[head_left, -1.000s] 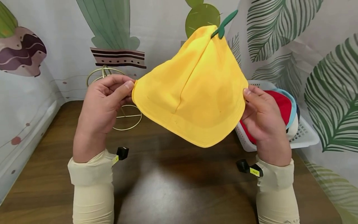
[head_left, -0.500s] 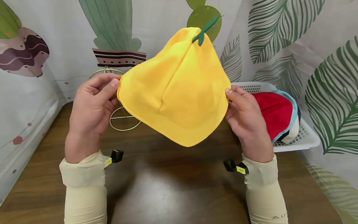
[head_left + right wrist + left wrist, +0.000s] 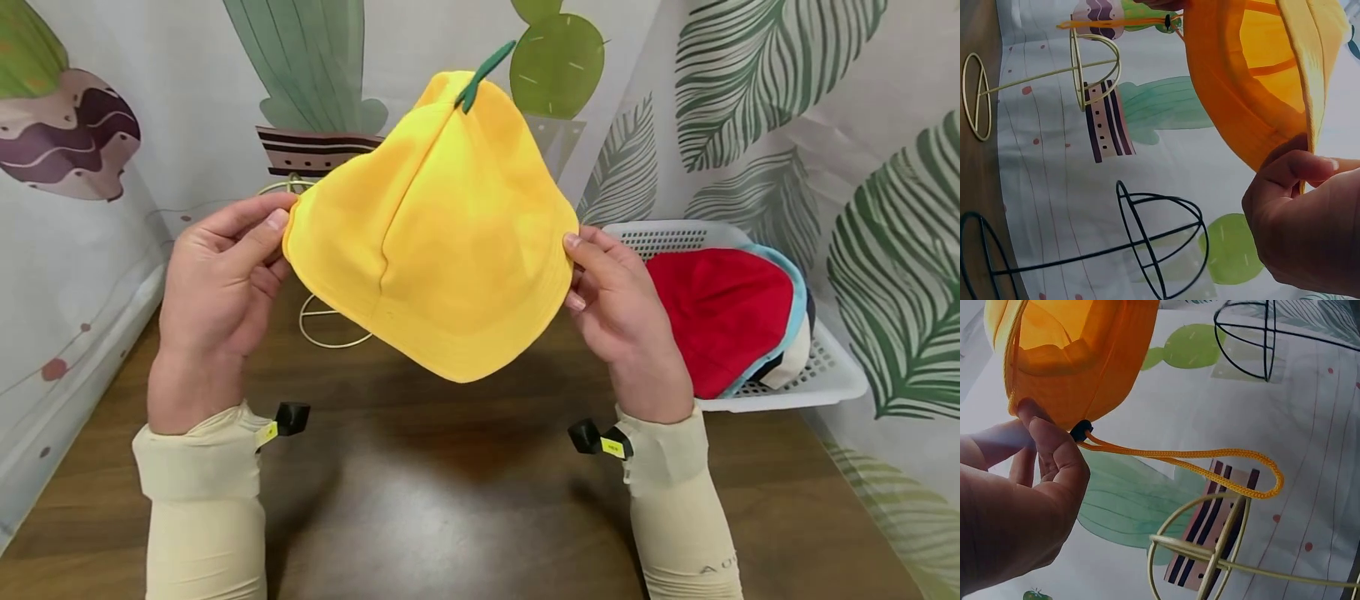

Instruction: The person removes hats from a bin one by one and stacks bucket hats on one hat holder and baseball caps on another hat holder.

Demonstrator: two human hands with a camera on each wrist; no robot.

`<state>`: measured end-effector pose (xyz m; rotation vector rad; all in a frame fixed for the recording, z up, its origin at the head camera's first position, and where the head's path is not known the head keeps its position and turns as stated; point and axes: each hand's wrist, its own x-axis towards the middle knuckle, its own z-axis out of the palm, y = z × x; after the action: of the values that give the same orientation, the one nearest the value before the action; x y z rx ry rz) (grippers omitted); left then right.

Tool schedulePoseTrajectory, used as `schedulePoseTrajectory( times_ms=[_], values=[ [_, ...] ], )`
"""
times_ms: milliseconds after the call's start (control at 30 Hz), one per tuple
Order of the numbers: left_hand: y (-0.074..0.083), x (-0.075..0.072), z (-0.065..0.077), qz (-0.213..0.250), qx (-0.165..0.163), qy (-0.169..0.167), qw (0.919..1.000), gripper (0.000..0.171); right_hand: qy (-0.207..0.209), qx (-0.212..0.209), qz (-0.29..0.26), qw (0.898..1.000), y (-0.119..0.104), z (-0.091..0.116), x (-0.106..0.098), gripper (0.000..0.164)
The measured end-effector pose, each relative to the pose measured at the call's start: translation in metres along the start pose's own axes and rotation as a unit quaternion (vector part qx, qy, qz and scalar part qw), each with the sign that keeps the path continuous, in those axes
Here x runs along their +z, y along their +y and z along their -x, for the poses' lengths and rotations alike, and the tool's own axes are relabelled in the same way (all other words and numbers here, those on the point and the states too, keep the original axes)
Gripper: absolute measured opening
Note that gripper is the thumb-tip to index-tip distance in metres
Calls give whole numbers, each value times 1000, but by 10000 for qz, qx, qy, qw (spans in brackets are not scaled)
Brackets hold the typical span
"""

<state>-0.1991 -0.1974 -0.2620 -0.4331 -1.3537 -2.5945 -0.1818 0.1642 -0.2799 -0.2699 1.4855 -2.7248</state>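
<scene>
A yellow bucket hat (image 3: 465,225) with a green stem and leaf on its crown is held up above the table. My left hand (image 3: 225,292) pinches its left brim edge between thumb and fingers. At the opposite brim edge, my right hand (image 3: 626,308) pinches the cloth with the thumb in front. The left wrist view shows an orange drawcord (image 3: 1210,453) with a black toggle hanging by the left fingers. The hat's hollow inside (image 3: 1260,81) appears in the right wrist view.
On the right, a white plastic basket (image 3: 832,379) holds a red hat with light blue trim (image 3: 731,317) and other hats. Behind the yellow hat stand a gold wire hat stand (image 3: 1210,550) and a black one (image 3: 1160,244). A patterned cloth backs the dark wooden table (image 3: 450,517).
Both hands have moved left together with the yellow hat, still gripping its brim. More of the basket and red hat shows on the right.
</scene>
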Motion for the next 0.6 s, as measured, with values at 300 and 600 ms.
schedulePoseTrajectory(
  times_ms=[300,600],
  values=[
    [7,-19,-4,224,-36,218,9995,28,225,162,-215,9994,12,-9,19,12],
    [18,-40,-7,638,19,527,9966,32,274,440,-444,9977,29,-18,33,19]
  ],
)
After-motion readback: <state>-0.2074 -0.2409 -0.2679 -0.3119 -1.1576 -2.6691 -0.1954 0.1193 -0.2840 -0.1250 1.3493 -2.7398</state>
